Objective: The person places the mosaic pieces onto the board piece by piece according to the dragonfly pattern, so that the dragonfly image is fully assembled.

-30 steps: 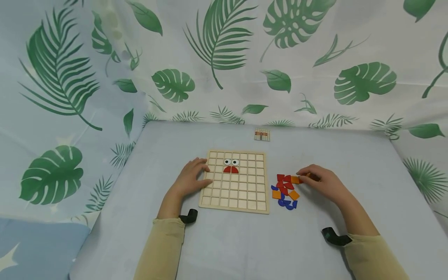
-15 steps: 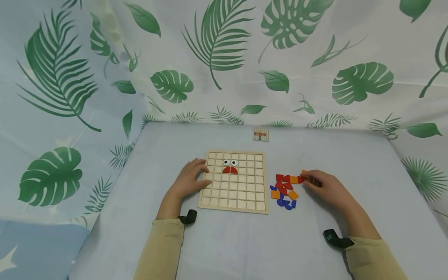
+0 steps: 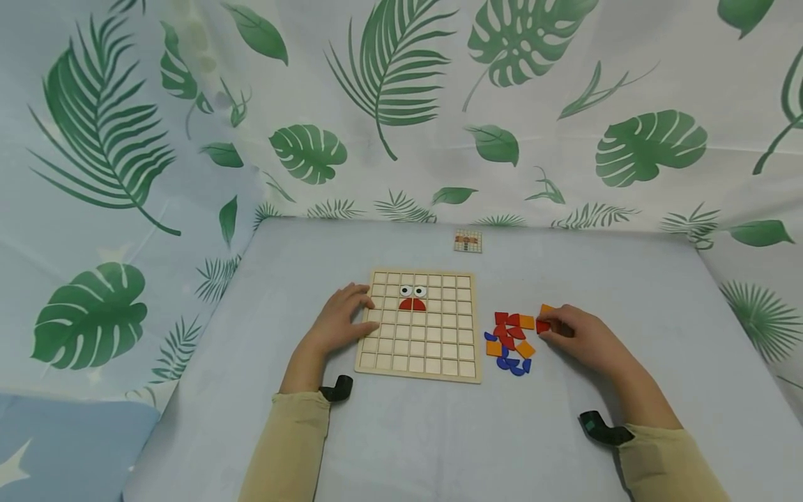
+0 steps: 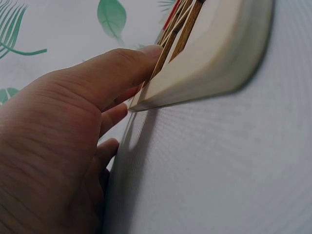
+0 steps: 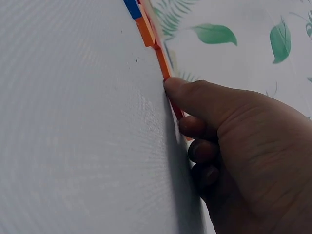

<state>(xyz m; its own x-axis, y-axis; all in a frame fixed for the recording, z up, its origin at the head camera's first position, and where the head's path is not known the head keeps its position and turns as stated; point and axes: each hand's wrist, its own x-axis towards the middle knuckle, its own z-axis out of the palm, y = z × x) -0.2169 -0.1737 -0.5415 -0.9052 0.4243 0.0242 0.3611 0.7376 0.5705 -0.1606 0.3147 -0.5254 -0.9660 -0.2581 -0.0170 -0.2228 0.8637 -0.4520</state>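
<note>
A pale wooden grid board (image 3: 433, 341) lies flat, with two eye tiles (image 3: 413, 291) above two red quarter-round tiles (image 3: 412, 305) in its cells. My left hand (image 3: 339, 321) rests at the board's left edge, fingers loosely spread; in the left wrist view, the thumb (image 4: 141, 61) lies on the rim. Beside the loose pile, my right hand (image 3: 583, 335) pinches a red tile (image 3: 542, 326) between thumb and fingers, low at the table surface. The fingers partly cover that tile. An orange tile (image 3: 547, 309) shows just behind those fingertips.
Right of the board lie loose red tiles (image 3: 516, 333), orange squares (image 3: 494, 348) and blue tiles (image 3: 517, 371), several of them close together. A small pattern card (image 3: 468, 241) lies farther back on the white table (image 3: 401, 446). Leaf-print cloth (image 3: 433, 167) hangs behind.
My right hand has drawn slightly away from the pile, and the red tile at its fingertips has come apart from the orange square beside it. My left hand stays at the board.
</note>
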